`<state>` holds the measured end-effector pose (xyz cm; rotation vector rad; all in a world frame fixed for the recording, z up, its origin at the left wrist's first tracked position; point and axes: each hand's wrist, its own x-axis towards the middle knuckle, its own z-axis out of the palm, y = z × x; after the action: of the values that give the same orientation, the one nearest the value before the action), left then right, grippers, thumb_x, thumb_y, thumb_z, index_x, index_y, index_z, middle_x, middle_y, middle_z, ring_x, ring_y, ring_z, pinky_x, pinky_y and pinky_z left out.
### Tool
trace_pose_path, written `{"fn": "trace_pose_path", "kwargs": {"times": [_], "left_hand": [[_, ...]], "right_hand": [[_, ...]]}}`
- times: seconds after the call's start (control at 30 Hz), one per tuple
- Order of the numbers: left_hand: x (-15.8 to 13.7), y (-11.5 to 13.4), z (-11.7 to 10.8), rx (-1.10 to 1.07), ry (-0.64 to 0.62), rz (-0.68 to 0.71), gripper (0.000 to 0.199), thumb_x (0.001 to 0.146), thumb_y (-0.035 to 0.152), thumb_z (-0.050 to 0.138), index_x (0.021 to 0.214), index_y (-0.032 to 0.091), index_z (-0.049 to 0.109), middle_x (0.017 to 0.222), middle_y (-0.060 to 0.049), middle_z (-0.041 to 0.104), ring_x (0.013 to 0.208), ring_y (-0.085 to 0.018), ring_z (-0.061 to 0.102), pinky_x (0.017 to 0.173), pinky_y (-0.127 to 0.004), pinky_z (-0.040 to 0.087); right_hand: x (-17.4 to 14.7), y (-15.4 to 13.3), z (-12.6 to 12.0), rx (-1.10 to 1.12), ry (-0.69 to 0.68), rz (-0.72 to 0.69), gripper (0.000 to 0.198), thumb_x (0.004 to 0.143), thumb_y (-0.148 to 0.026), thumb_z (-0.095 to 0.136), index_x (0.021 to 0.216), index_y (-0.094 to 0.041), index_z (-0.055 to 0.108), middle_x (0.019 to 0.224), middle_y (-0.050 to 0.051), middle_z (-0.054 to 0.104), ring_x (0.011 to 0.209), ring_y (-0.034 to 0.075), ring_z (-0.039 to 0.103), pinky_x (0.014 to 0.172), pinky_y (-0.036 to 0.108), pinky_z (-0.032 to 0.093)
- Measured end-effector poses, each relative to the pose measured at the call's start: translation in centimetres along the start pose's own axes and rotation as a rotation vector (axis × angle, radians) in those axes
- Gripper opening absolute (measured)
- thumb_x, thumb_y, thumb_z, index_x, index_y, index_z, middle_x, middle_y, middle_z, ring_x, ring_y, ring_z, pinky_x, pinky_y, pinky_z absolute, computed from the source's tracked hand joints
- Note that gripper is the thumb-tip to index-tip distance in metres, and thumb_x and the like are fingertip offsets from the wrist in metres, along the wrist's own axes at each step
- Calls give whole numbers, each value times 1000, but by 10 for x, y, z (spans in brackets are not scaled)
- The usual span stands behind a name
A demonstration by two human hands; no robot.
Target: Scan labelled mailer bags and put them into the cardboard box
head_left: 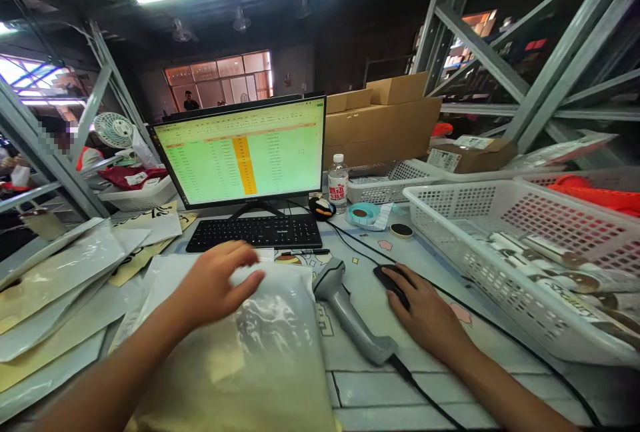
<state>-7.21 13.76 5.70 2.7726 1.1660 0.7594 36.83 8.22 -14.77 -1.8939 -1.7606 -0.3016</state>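
My left hand (213,285) is over a white plastic mailer bag (280,345), its thumb apart from the fingers and nothing in its grasp. Just beyond that hand is a black keyboard (255,232). My right hand (425,315) rests on a black computer mouse (384,277), fingers curved over its top. Between my hands lies a grey barcode scanner (350,315), its cable running toward the front edge. A monitor (285,152) behind the keyboard displays a spreadsheet with an orange column.
Stacked mailer bags (55,292) cover the left side. At right stands a white plastic basket (480,285) of wrapped rolls. A water bottle (338,185), a roll of labels (363,214) and cardboard boxes (380,125) are farther back. Metal shelf posts (555,79) frame the desk.
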Motion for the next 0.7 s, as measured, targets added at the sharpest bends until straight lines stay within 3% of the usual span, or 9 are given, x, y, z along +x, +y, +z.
{"fn": "trace_pose_path", "kwargs": {"times": [0.07, 0.17, 0.23, 0.4, 0.53, 0.63, 0.7], "left_hand": [[59, 0, 34, 212, -334, 103, 26, 108, 38, 55, 119, 23, 74, 115, -9, 72, 109, -25, 68, 99, -37, 55], [127, -4, 88, 297, -454, 124, 34, 100, 41, 69, 123, 16, 73, 125, -15, 69, 121, -35, 63, 108, -48, 50], [151, -8, 116, 314, -467, 98, 45, 99, 47, 70, 130, 14, 70, 133, -18, 65, 128, -39, 59, 111, -52, 48], [162, -18, 146, 333, -488, 49, 66, 99, 62, 67, 150, 20, 60, 149, -19, 54, 140, -39, 48, 117, -56, 41], [165, -16, 158, 334, -500, 31, 66, 100, 67, 63, 153, 28, 60, 153, -19, 51, 144, -40, 44, 119, -57, 38], [166, -9, 160, 326, -502, 21, 63, 99, 68, 64, 148, 27, 65, 149, -20, 53, 142, -42, 46, 117, -58, 39], [164, -7, 148, 313, -469, 29, 61, 101, 64, 63, 150, 27, 63, 152, -19, 52, 145, -40, 44, 120, -57, 36]], "right_hand": [[0, -4, -3, -9, -11, 12, 51, 105, -45, 39, 143, -25, 66, 153, 10, 58, 132, 32, 62, 106, 52, 60], [1, -8, -6, -19, -9, 17, 50, 105, -43, 39, 143, -24, 66, 154, 10, 57, 133, 32, 61, 108, 52, 59], [1, -9, -6, -25, -9, 11, 50, 105, -42, 40, 143, -24, 66, 154, 10, 58, 133, 32, 61, 108, 51, 59], [1, -9, -6, -33, 8, -16, 49, 104, -39, 43, 142, -22, 67, 151, 12, 60, 133, 32, 61, 110, 50, 58], [0, -10, -7, -35, 11, -11, 49, 104, -38, 42, 141, -21, 68, 151, 14, 60, 132, 32, 62, 109, 52, 58], [1, -11, -7, -27, 4, -19, 49, 104, -38, 40, 141, -22, 68, 151, 13, 60, 132, 31, 63, 109, 52, 59], [3, -10, -5, -19, 9, -23, 49, 104, -38, 41, 142, -23, 67, 152, 12, 60, 132, 31, 63, 108, 52, 59]]}}
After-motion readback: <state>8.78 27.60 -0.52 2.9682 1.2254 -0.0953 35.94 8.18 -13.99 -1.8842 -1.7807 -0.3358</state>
